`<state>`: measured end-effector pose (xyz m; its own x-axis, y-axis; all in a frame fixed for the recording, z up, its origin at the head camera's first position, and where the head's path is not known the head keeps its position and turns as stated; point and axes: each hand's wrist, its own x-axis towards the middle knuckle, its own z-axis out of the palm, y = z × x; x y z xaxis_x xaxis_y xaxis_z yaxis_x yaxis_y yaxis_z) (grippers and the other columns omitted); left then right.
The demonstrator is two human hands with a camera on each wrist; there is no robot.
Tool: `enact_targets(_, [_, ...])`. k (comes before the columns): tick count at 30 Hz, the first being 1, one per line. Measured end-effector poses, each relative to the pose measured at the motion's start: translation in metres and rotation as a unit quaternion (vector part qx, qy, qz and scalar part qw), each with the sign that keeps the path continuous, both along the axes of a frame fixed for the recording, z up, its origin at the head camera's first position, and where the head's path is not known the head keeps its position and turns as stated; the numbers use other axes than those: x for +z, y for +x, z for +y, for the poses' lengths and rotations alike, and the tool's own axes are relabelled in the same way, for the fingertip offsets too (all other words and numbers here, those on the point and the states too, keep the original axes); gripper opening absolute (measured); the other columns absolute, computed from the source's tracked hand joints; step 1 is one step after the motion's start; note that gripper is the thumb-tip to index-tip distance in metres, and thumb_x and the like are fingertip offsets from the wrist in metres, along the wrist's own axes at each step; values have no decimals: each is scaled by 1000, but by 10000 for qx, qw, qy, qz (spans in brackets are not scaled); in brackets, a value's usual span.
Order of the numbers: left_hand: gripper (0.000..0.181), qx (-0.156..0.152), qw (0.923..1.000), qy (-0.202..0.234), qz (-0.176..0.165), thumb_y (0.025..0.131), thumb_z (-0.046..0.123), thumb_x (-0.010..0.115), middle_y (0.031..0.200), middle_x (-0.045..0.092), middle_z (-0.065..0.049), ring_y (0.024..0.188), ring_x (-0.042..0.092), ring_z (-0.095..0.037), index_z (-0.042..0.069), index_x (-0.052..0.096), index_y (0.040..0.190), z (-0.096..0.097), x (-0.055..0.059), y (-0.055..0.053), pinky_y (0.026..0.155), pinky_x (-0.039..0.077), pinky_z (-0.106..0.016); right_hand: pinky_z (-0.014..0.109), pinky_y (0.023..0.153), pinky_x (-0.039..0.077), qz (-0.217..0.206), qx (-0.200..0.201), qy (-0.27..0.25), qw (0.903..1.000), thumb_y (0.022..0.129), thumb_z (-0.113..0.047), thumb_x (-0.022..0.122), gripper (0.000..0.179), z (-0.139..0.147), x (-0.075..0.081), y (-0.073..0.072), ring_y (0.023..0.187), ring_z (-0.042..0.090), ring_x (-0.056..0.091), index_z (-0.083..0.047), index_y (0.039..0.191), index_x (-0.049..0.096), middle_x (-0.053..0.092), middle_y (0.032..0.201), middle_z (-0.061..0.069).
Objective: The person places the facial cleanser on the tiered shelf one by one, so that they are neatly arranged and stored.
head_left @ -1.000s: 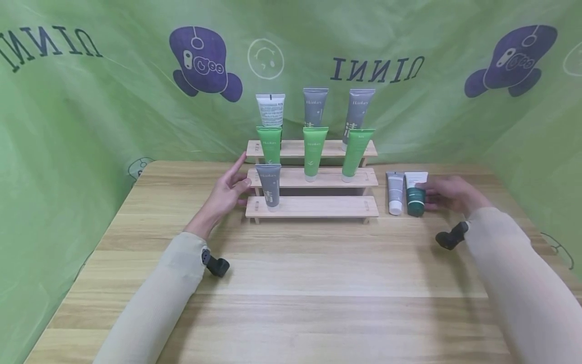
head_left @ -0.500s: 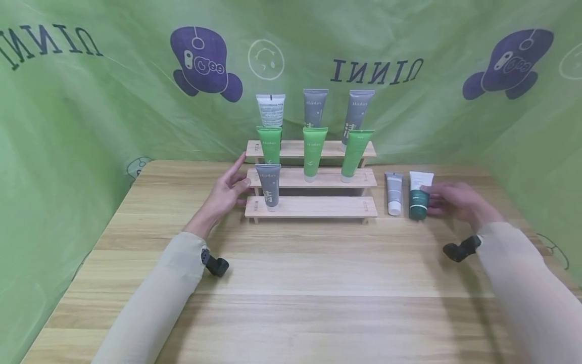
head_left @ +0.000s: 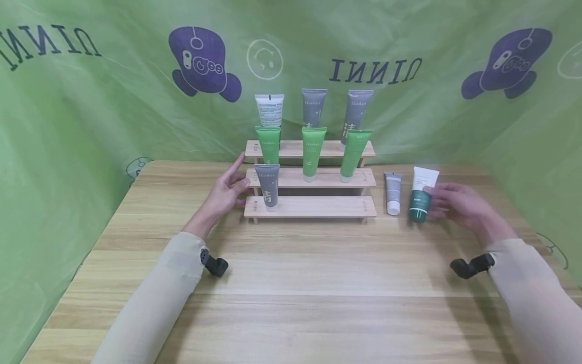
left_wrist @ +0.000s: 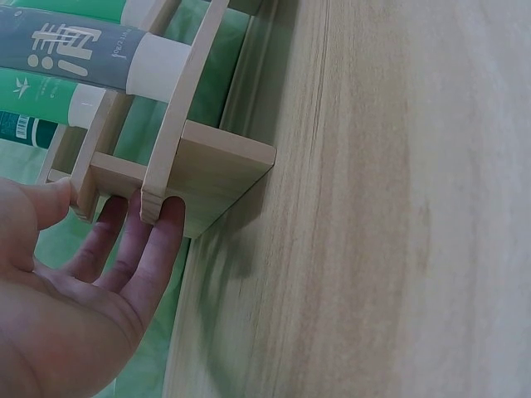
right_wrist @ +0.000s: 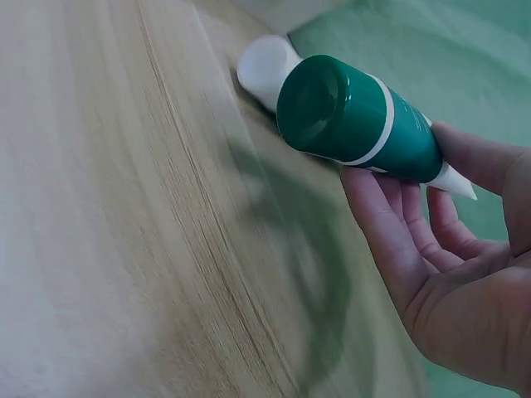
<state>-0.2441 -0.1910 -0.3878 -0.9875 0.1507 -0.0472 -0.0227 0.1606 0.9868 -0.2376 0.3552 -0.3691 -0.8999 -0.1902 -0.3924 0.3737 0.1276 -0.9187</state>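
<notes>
My left hand [head_left: 221, 196] touches the left end of a three-tier wooden display stand [head_left: 318, 206], index finger extended toward the top tier. In the left wrist view the thumb [left_wrist: 51, 203] is at one tier's end, and fairly straight fingertips meet another. My right hand [head_left: 459, 205] pinches a white-and-green squeeze tube [head_left: 420, 198] between thumb and fingers, right of the stand. The right wrist view shows its dark green cap [right_wrist: 314, 104] toward the camera and the tube just off the table. Left of it lies a small grey tube [head_left: 393, 194] with a white cap.
On the stand's lowest tier a grey tube [head_left: 269, 189] stands at the left. Several green tubes [head_left: 312, 151] line the middle tier. The top tier bears a white tube [head_left: 270, 111] and two grey tubes [head_left: 313, 107]. A green printed curtain [head_left: 291, 30] hangs behind the wooden table [head_left: 291, 283].
My right hand has drawn the white-and-green tube rightward and slightly toward me, away from the small grey tube, and the tube has tilted. The left hand has stayed at the stand.
</notes>
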Motion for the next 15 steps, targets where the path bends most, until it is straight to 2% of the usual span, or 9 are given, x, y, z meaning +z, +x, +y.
enact_targets(8, [72, -30, 10000, 40, -21, 105, 6, 47, 147, 44, -24, 120, 56, -42, 52, 21, 155, -1, -1, 0, 89, 59, -50, 35, 83, 62, 341, -310, -612, 9971, 100, -9, 62, 25, -18, 10, 17, 91, 17, 70, -2, 117, 44, 67, 99, 3])
enact_targets(11, [73, -38, 10000, 26, -22, 105, 6, 48, 147, 43, -24, 121, 55, -42, 52, 21, 155, -1, -1, 0, 90, 58, -49, 34, 82, 62, 564, -349, -601, 9960, 100, -8, 63, 25, -25, 13, 24, 91, 16, 69, 1, 115, 45, 65, 100, 3])
enact_targets(15, [73, -40, 10000, -7, -17, 105, 7, 48, 148, 43, -25, 123, 55, -43, 48, 19, 157, -1, -1, 1, 90, 58, -50, 33, 81, 62, 910, -266, -470, 9944, 99, -7, 64, 33, -35, 17, 33, 92, 16, 68, 4, 119, 40, 63, 103, 2])
